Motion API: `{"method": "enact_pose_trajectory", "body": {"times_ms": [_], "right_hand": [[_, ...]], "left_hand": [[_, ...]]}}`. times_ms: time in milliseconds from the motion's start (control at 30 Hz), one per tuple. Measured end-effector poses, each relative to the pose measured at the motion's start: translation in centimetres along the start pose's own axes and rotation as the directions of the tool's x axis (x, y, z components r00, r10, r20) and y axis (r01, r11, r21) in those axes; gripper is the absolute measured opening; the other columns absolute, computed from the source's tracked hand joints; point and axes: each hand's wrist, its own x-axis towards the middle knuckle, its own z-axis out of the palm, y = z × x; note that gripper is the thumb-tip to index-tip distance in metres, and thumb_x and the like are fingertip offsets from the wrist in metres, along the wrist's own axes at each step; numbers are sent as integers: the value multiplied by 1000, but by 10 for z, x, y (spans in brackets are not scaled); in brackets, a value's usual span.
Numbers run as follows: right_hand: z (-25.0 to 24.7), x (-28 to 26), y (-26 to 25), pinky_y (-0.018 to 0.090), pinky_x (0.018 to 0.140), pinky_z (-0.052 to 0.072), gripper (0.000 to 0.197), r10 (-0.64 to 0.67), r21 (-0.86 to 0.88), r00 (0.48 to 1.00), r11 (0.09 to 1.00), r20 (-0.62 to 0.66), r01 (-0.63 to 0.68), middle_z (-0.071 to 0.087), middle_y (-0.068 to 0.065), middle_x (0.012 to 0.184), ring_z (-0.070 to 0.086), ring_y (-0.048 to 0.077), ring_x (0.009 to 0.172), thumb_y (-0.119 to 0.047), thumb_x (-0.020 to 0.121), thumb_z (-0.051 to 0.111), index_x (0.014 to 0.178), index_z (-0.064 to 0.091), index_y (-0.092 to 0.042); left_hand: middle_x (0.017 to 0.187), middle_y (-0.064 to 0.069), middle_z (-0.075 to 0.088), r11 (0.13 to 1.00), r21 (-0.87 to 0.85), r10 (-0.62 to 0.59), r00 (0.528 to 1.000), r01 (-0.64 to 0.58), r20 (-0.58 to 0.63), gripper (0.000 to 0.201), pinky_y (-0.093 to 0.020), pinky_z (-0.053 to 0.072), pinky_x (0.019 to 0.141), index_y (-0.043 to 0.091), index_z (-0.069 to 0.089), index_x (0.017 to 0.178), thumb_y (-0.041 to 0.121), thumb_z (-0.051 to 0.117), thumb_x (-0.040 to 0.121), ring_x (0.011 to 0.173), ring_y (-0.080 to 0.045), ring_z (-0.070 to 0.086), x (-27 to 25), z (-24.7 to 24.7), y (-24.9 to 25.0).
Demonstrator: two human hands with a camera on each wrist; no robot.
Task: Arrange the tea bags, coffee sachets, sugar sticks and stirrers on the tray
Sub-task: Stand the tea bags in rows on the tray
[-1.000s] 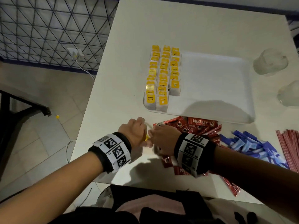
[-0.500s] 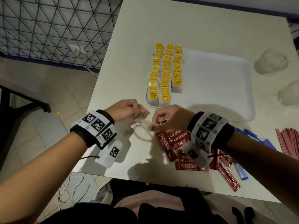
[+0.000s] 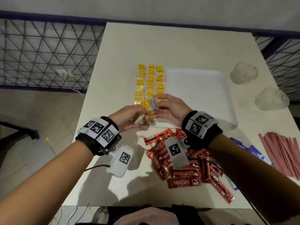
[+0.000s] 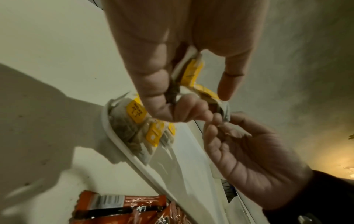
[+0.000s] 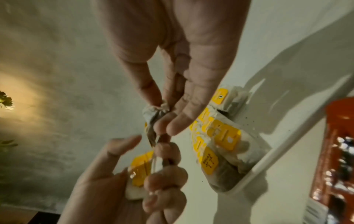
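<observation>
Lying nearest on the table [image 3: 162, 46], red coffee sachets [image 3: 183, 168] make a loose heap, with blue sugar sticks [image 3: 253, 150] and red stirrers [image 3: 285, 153] at right. Above them the left hand [image 3: 128, 117] grips a tea bag [image 3: 138, 119], and the right hand [image 3: 170, 108] pinches another tea bag [image 3: 153, 103]. Behind, three rows of tea bags [image 3: 151, 78] fill the left side of the white tray [image 3: 203, 88].

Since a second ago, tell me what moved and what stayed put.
Both hands rose from the table edge by the coffee sachets to the near end of the tea bag rows. The left hand and right hand now pinch tea bags over the tray. Sachets, sugar sticks and stirrers stayed.
</observation>
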Motion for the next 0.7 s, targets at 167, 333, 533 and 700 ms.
{"method": "enact_pose_trajectory", "body": {"times_ms": [167, 333, 533, 700], "right_hand": [[-11, -1, 5, 29, 60, 56, 12, 63, 41, 997, 997, -47, -61, 61, 14, 80, 63, 22, 61, -5, 92, 46, 91, 57, -9], [-29, 7, 11, 33, 80, 56, 22, 55, -246, 994, 966, -91, -76, 62, 9, 106, 62, 27, 96, -29, 86, 62, 99, 60, -12], [-46, 9, 17, 13, 65, 47, 6, 57, -561, 997, 828, 57, -15, 58, -1, 84, 54, 10, 77, -17, 87, 62, 91, 59, -12], [-53, 9, 12, 16, 66, 42, 12, 65, -569, 988, 822, 141, 27, 57, -5, 79, 50, 6, 70, -15, 88, 60, 78, 60, -22]], "left_hand": [[44, -1, 48, 995, 1, 102, 993, -102, -58, 23, -15, 33, 38, 12, 46, 70, 12, 56, 91, 36, -10, 39, 14, 6, 2], [45, 1, 50, 963, 251, 119, 991, -99, -68, 29, -24, 33, 55, 15, 54, 59, 18, 66, 85, 48, -17, 41, 23, 4, 2], [57, -4, 53, 891, 446, 94, 996, -81, -6, 26, -12, 36, 44, 7, 63, 77, 28, 57, 91, 40, -3, 43, 30, 8, -1], [44, 7, 51, 920, 386, 69, 998, -61, -7, 35, -17, 34, 47, 6, 62, 75, 29, 48, 96, 40, -6, 42, 33, 10, -2]]}}
